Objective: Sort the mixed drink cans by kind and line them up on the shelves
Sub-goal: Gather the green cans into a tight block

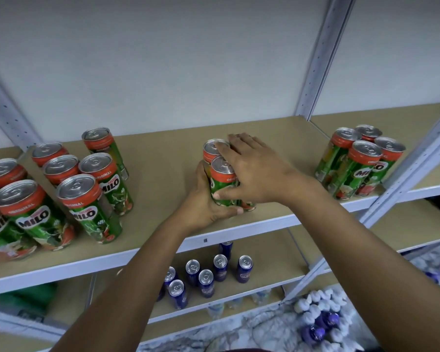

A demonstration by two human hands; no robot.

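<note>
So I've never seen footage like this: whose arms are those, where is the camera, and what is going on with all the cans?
There is no machine here. A person wears a wide-angle camera on the head, so you look down along their own arms.

The left hand and right hand together clasp a small cluster of green Milo cans standing on the upper shelf. More Milo cans stand in a group to the left and another to the right. On the shelf below stand blue cans. The cans seem to be being sorted by kind.
</note>
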